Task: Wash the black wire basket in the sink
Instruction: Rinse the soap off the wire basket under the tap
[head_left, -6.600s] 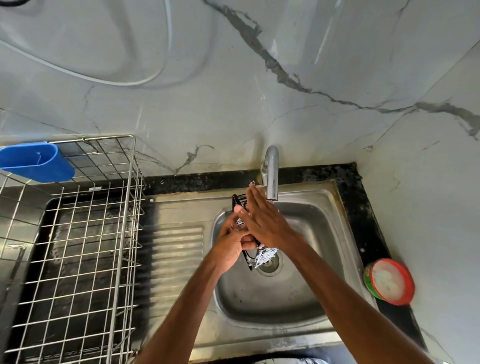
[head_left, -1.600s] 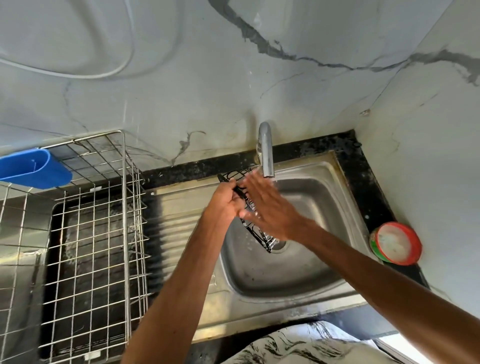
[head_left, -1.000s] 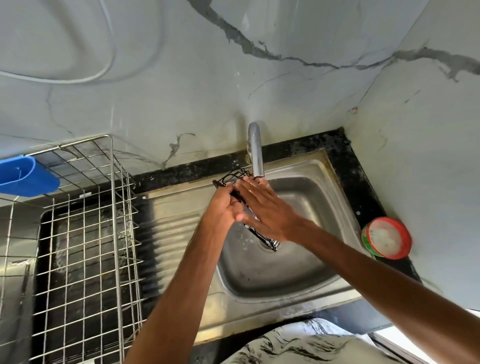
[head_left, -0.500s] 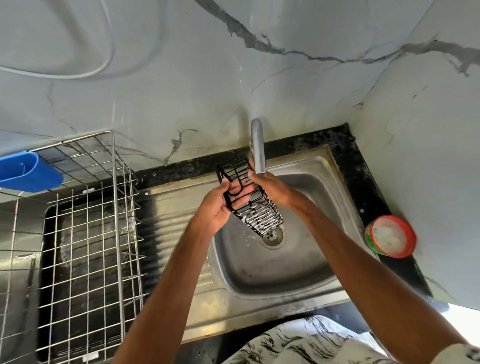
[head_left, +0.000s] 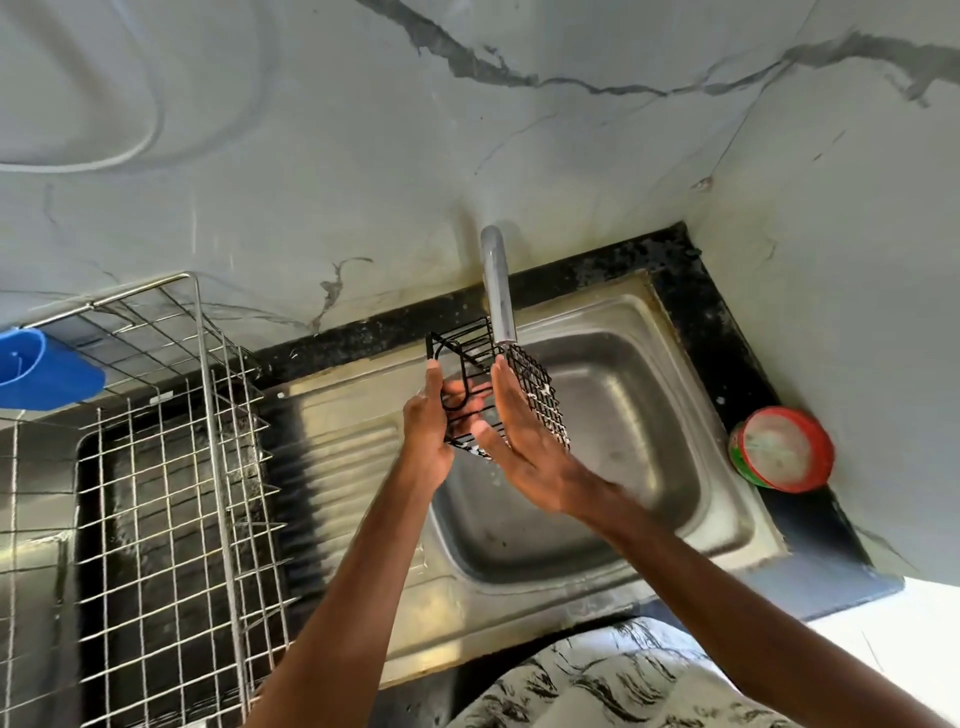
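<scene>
Far to the left of my hands I see a blue cup (head_left: 47, 371) at the edge of a steel wire rack (head_left: 171, 467). My left hand (head_left: 428, 421) grips the black wire basket (head_left: 498, 389) at its open side, fingers curled in among the wires and thumb up along the frame. The basket is held tilted between both hands, above the bowl of the sink (head_left: 649, 415), with its top just under the mouth of the tap (head_left: 497, 291). My right hand (head_left: 524, 441) lies flat, its straight fingers pressed against the basket's mesh face. Well to the right of that hand, a round tub (head_left: 782, 449) with a red rim sits on the dark counter (head_left: 696, 312) in the corner.
</scene>
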